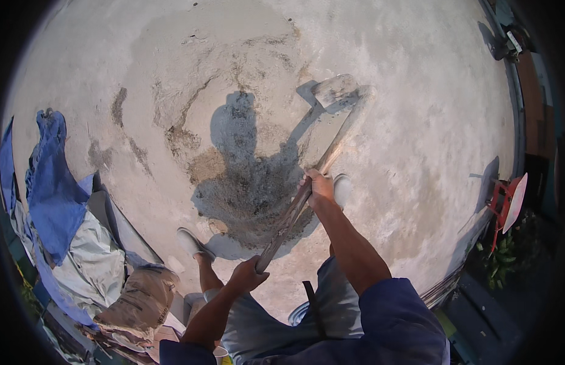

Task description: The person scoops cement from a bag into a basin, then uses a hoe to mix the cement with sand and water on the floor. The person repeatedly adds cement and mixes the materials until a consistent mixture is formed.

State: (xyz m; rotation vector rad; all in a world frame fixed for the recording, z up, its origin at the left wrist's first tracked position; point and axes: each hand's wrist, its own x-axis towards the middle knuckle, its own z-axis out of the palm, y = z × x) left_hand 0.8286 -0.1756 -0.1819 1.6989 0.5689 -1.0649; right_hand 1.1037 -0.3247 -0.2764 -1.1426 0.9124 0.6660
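Note:
Both my hands grip a long wooden-handled hoe (287, 226), its shaft slanting from lower left to upper right. My left hand (246, 275) is closed round the butt end of the handle, close to my left knee. Farther up the shaft, my right hand (319, 185) wraps round it from the right. The hoe's broad, mortar-crusted blade (335, 89) is at the far end, above the floor or touching it; I cannot tell which. A low patch of grey-brown sand or mortar mix (258, 182) spreads in front of my feet, partly under my shadow.
At the left lie a blue tarp (56, 188), a whitish sheet (95, 261) and a brown paper sack (139, 299). A red stand with a pale top (508, 204) is at the right, near green plants (503, 260). Pale concrete floor (428, 134) surrounds the mix.

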